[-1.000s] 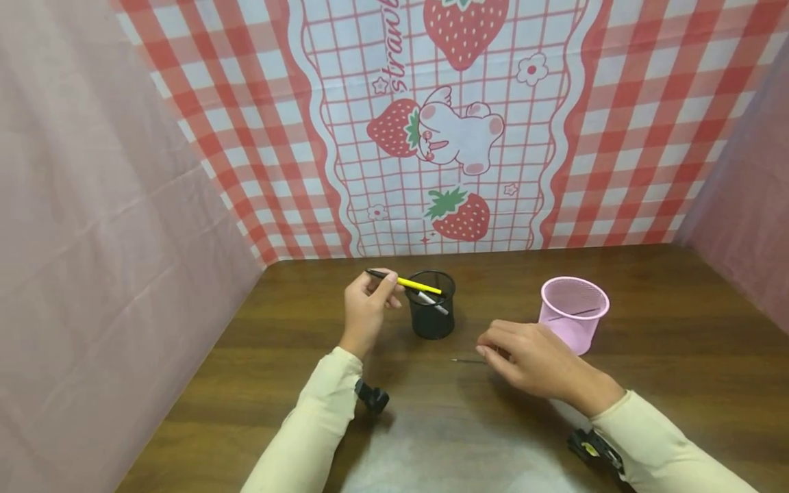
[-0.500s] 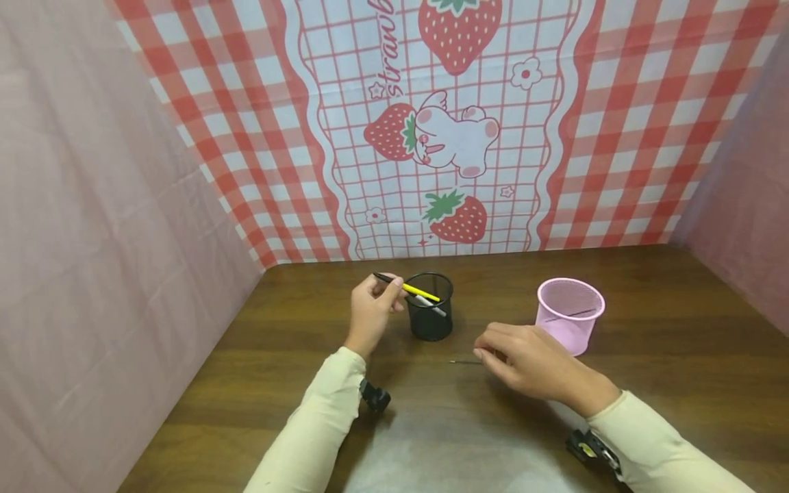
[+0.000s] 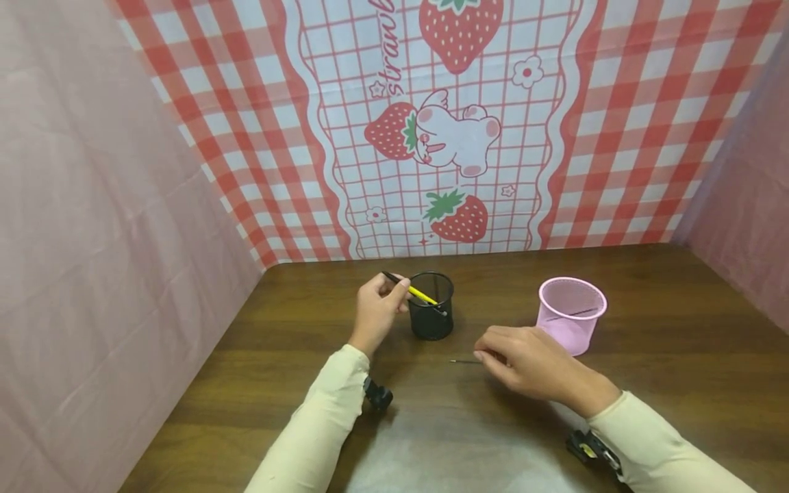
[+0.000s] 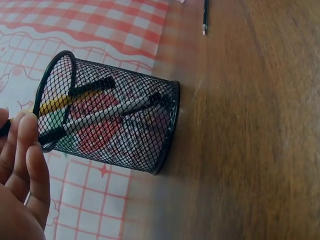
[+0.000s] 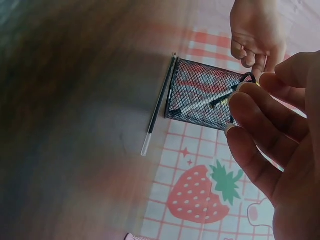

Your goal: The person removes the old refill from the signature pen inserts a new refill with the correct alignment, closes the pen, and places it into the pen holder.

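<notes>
My left hand (image 3: pixel 377 308) pinches a yellow and black pen (image 3: pixel 422 295) at the mouth of the black mesh pen cup (image 3: pixel 431 323). Its lower end is inside the cup, as the left wrist view shows through the mesh. A white and black pen (image 4: pixel 107 115) leans in the same cup. To the right, my right hand (image 3: pixel 527 359) hovers over the table with loosely bent fingers and nothing between them. Below it a thin pen refill (image 5: pixel 159 105), dark with a clear end, lies on the wood; in the head view the hand hides most of it.
A pink mesh cup (image 3: pixel 570 329) stands behind the right hand, with a thin dark stick (image 3: pixel 579 314) in it. The wooden table (image 3: pixel 277 383) ends at a checked strawberry cloth (image 3: pixel 444 137). Pink fabric (image 3: pixel 135 226) hangs at both sides.
My left hand has moved slightly to the right and the yellow and black pen has slid lower into the black cup. The right hand has stayed nearly still above the refill.
</notes>
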`<state>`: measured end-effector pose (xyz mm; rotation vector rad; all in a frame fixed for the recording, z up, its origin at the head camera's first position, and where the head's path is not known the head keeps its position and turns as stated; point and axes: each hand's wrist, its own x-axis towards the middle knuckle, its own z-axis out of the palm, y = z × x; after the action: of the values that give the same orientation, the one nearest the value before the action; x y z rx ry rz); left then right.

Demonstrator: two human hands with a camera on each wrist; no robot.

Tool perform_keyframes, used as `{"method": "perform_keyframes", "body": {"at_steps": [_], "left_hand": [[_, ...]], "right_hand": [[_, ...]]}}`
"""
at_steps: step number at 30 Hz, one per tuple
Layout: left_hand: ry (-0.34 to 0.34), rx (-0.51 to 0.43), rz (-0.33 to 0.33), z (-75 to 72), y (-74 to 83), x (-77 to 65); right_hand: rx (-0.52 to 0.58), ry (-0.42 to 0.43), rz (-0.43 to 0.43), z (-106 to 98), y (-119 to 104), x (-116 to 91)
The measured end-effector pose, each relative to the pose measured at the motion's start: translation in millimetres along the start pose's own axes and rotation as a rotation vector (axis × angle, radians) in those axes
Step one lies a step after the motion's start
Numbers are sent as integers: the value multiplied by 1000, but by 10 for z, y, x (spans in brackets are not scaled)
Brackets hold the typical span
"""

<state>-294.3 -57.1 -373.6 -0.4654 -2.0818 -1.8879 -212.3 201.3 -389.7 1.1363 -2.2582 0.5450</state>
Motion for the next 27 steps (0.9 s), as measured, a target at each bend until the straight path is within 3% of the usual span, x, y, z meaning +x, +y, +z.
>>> {"method": "perform_keyframes", "body": {"at_steps": [5,14,27], "left_hand": [[5,22,-4,17,-144,38],[1,115,27,49,-119,27],[-16,249,58,91,-244,37]], "right_hand": [[3,-23,12,4,-2,-18],[4,-53,31,9,5,-47],[0,-57,23,21,5,-49]]}}
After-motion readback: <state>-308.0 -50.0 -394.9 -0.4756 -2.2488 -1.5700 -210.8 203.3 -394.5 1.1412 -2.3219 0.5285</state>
